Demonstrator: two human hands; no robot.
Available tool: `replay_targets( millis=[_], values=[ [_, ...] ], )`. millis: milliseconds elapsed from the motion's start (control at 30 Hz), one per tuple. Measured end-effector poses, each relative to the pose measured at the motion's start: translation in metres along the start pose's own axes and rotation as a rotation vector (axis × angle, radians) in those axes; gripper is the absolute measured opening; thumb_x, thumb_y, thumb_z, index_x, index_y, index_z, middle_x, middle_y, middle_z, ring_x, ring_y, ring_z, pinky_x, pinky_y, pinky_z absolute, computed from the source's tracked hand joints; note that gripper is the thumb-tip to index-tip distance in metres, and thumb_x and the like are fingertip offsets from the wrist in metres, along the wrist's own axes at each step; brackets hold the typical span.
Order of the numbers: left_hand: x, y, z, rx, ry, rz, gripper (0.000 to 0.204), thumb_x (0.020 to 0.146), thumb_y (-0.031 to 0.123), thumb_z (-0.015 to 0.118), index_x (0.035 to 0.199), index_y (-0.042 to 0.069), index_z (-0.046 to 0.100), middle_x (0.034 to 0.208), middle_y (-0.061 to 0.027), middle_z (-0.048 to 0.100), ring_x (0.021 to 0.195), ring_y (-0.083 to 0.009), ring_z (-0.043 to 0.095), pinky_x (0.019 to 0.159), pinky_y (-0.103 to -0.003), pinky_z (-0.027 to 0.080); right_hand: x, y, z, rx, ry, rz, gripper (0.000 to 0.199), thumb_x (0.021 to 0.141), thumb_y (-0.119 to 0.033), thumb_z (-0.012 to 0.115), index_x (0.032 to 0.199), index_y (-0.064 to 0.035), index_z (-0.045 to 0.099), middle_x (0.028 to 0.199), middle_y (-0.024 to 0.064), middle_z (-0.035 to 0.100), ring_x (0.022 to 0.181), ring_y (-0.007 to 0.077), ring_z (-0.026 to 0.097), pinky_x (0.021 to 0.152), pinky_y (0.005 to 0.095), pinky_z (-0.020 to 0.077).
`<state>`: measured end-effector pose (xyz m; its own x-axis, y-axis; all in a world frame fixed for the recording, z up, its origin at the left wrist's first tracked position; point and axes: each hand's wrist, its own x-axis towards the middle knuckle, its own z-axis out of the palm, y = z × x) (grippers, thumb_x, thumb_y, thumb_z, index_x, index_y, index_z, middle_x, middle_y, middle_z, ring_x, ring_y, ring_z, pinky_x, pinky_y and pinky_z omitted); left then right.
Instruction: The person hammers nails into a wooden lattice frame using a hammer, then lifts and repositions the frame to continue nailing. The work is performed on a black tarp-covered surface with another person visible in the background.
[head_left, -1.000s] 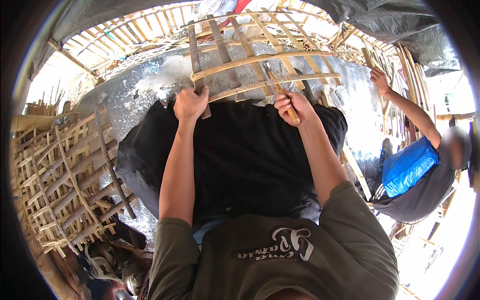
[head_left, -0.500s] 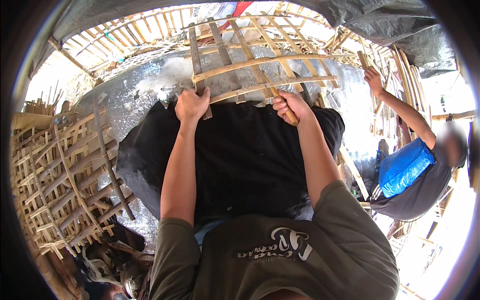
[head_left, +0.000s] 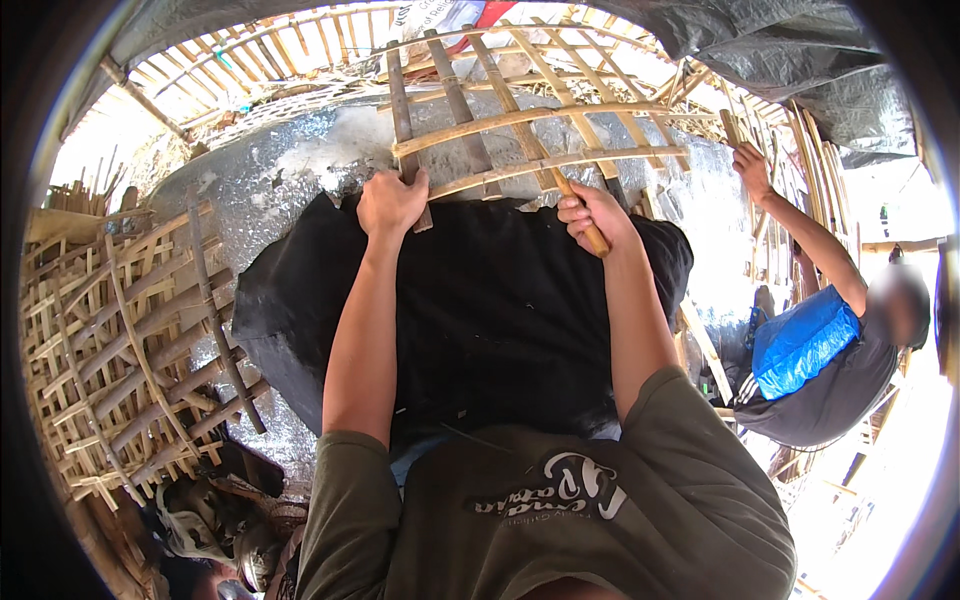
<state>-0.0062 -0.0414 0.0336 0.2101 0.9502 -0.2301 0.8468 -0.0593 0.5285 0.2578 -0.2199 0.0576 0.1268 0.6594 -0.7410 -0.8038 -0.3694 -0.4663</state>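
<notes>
A lattice panel of split bamboo, with several long slats crossed by thin strips, stands tilted in front of me. My left hand is closed round the lower end of its leftmost slat. In my right hand is a light-brown wooden stick, perhaps a tool's handle; its upper end meets the panel's lowest cross strip, and I cannot tell what lies beyond. Black cloth covers my lap below both hands.
Stacked bamboo lattice panels lie at the left. Silvery sheeting spreads beyond my lap. At the right a co-worker with blue plastic on the lap holds up a bamboo piece. A dark tarp hangs overhead.
The lattice panel has shifted slightly to the right, and both my hands with it. The stick in my right hand has moved right too. My grips look the same.
</notes>
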Motion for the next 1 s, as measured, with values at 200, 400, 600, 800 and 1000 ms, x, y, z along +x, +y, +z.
replay_targets(
  millis=[200,400,600,800,1000],
  values=[
    [-0.001,0.0,0.003,-0.015,0.026,0.003,0.05,0.084,0.051,0.066,0.091,0.002,0.077,0.093,-0.0202,0.075,0.092,-0.0384,0.072,0.082,-0.046,0.057,-0.002,0.003,0.002,-0.052,0.006,-0.059,0.017,0.11,-0.026,0.043,0.114,-0.0108,0.048,0.073,-0.0038,0.044,0.052,0.0004,0.037,0.04,0.0137,0.0314],
    [-0.003,0.003,0.002,-0.009,0.048,0.002,0.051,0.084,0.051,0.068,0.089,0.002,0.076,0.093,-0.0211,0.074,0.092,-0.039,0.072,0.082,-0.046,0.057,-0.012,0.003,0.008,-0.101,-0.029,-0.093,0.018,0.109,-0.028,0.045,0.1,-0.0118,0.042,0.074,-0.0043,0.045,0.052,-0.0007,0.037,0.039,0.0133,0.0306],
    [-0.002,0.001,0.004,-0.005,0.051,-0.01,0.053,0.084,0.053,0.068,0.088,0.001,0.076,0.093,-0.0216,0.074,0.092,-0.0399,0.072,0.082,-0.047,0.057,-0.01,0.006,0.0,-0.1,-0.075,-0.091,0.017,0.11,-0.027,0.041,0.107,-0.0113,0.047,0.076,-0.0035,0.045,0.054,0.0011,0.037,0.042,0.0148,0.0303],
    [-0.003,0.0,0.002,0.0,0.072,-0.006,0.052,0.084,0.053,0.068,0.09,0.001,0.076,0.094,-0.0219,0.074,0.091,-0.0399,0.072,0.082,-0.046,0.057,-0.006,0.007,0.014,-0.17,0.056,-0.118,0.022,0.109,-0.03,0.045,0.097,-0.0129,0.042,0.072,-0.0043,0.044,0.05,0.0006,0.035,0.038,0.0151,0.0294],
    [-0.003,-0.002,0.005,-0.037,0.111,0.012,0.052,0.084,0.052,0.068,0.086,0.001,0.077,0.089,-0.0222,0.074,0.091,-0.0401,0.072,0.082,-0.047,0.057,-0.012,0.007,0.015,-0.198,-0.006,-0.139,0.024,0.11,-0.03,0.044,0.094,-0.0124,0.045,0.073,-0.004,0.045,0.05,0.0004,0.035,0.039,0.0151,0.0288]
  ],
)
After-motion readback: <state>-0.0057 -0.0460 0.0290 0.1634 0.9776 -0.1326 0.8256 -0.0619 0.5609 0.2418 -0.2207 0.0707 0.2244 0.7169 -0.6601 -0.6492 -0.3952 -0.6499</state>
